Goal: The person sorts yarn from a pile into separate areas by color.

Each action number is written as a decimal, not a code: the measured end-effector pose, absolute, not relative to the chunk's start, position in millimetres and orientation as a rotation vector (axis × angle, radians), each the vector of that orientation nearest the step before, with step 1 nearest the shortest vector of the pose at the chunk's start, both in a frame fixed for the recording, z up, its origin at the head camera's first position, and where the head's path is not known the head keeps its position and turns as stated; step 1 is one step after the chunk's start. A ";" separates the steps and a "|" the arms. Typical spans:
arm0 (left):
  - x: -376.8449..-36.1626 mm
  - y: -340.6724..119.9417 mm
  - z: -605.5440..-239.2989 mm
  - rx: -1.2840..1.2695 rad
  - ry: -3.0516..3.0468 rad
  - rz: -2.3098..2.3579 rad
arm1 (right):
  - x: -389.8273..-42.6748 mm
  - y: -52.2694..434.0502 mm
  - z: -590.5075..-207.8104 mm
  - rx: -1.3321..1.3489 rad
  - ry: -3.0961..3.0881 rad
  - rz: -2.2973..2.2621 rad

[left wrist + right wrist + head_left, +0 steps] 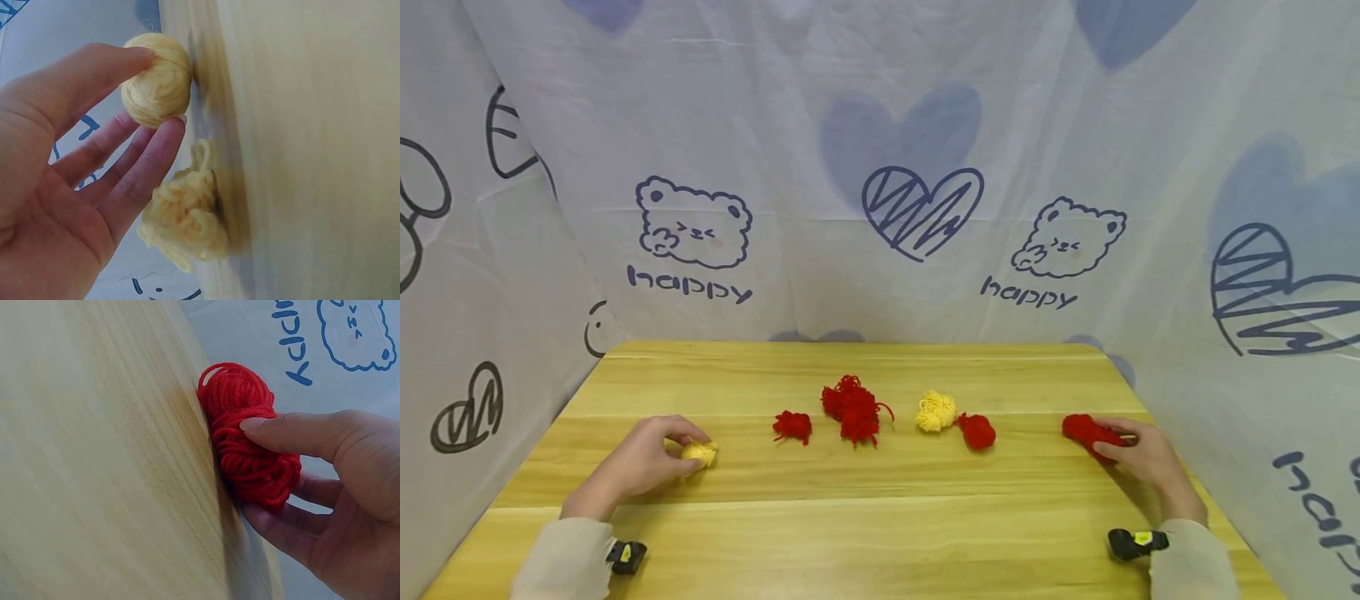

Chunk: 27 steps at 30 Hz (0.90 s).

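A round yellow yarn ball (159,87) is resting between left fingers (153,156), an oblong red yarn skein (250,462) between right fingers (284,531).

Around the head view's centre, red colours the small yarn tangle (793,426) at 7 o'clock, the large yarn tangle (853,410) at 6, the red yarn ball (978,433) at 5 and the skein (1081,430) at 4. Yellow colours the yarn bundle (936,412) at 5, the yellow yarn ball (702,453) at 8 and, in the left wrist view at that ball's 6 o'clock, the yarn clump (186,219). The tabletop (880,542) is yellowish with wood grain; the whitish curtain (775,125) carries blue hearts (901,137), scribbled hearts (923,212) and bear heads (696,223).
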State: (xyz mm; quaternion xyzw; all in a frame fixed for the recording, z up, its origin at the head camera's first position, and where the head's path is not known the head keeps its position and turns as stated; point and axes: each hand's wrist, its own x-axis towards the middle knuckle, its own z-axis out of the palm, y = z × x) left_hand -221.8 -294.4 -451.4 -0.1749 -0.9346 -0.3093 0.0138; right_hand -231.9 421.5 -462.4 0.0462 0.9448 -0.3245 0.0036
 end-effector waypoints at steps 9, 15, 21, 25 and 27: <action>-219.5 -296.0 -452.5 -0.566 -2.914 -0.973 | -232.8 424.4 -464.7 0.123 2.974 -1.010; -219.2 -295.9 -451.9 -0.561 -2.922 -0.952 | -233.3 424.8 -465.8 0.123 2.982 -0.992; -219.3 -296.6 -449.7 -0.557 -2.923 -0.889 | -233.4 424.5 -465.2 0.135 2.979 -0.993; -219.0 -297.0 -448.4 -0.564 -2.921 -0.853 | -233.7 425.0 -465.4 0.142 2.969 -1.001; -218.1 -297.0 -447.2 -0.550 -2.934 -0.842 | -234.0 425.5 -466.0 0.141 2.968 -0.998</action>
